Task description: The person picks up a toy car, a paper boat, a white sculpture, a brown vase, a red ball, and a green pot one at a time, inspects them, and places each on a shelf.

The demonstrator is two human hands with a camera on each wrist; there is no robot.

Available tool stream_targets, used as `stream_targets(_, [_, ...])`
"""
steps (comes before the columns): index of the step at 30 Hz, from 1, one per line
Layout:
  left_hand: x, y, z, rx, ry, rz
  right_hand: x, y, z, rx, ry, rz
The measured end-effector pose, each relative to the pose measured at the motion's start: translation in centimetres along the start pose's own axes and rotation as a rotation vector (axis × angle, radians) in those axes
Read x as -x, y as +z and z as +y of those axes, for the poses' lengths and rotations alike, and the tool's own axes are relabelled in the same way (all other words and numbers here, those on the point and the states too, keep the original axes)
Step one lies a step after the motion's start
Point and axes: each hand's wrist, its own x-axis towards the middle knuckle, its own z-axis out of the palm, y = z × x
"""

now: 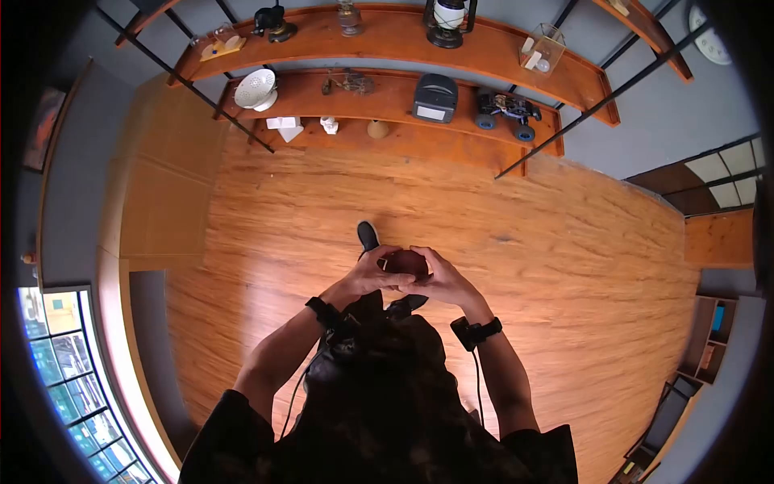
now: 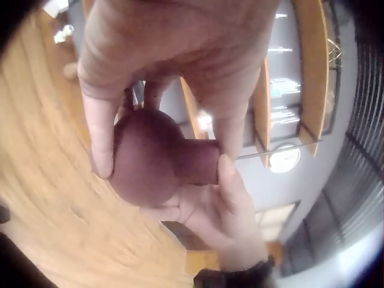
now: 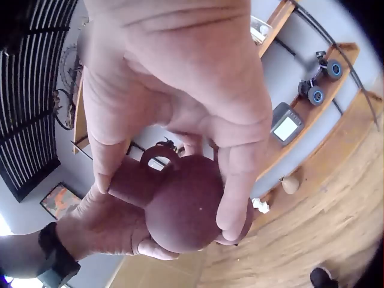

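A small round-bellied jug (image 1: 407, 264), dull reddish brown, is held between both hands in front of the body. In the left wrist view its belly (image 2: 147, 159) lies sideways, with the short straight neck (image 2: 201, 162) pointing right. A small ring handle (image 3: 159, 155) shows beside the neck in the right wrist view. My left hand (image 1: 369, 274) grips the jug from the left, fingers curved round the belly and neck. From the other side my right hand (image 1: 446, 282) grips it too, with fingers over the belly and neck. The jug's base is partly hidden by fingers.
Wooden shelves (image 1: 322, 52) stand along the far wall, bearing a lantern (image 1: 447, 20), a colander (image 1: 256, 90), a small monitor-like box (image 1: 435, 98) and a toy truck (image 1: 508, 113). Wooden floor (image 1: 556, 266) surrounds the person. Tall cardboard-coloured panels (image 1: 165, 177) stand at left, above a window (image 1: 76, 379).
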Motion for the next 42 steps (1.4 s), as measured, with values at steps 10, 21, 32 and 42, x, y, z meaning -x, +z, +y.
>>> stream_targets(10, [-12.5, -4.9, 5.9, 0.0, -0.054, -0.26, -6.9, -5.8, -0.5, -0.104, 0.252, 0.184])
stream_targets(21, [-25.6, -8.3, 7.0, -0.143, -0.175, -0.154, -17.9, -13.2, 1.1, -0.256, 0.691, 0.145])
stream_targets(32, [-34.5, -9.0, -4.9, 0.548, -0.089, 0.483, -29.9, -15.9, 13.3, -0.094, 0.751, -0.141])
stream_targets(42, [-45.8, -9.3, -15.3, 0.662, -0.139, 0.582, -34.5, -16.9, 28.9, -0.175, 0.848, -0.045])
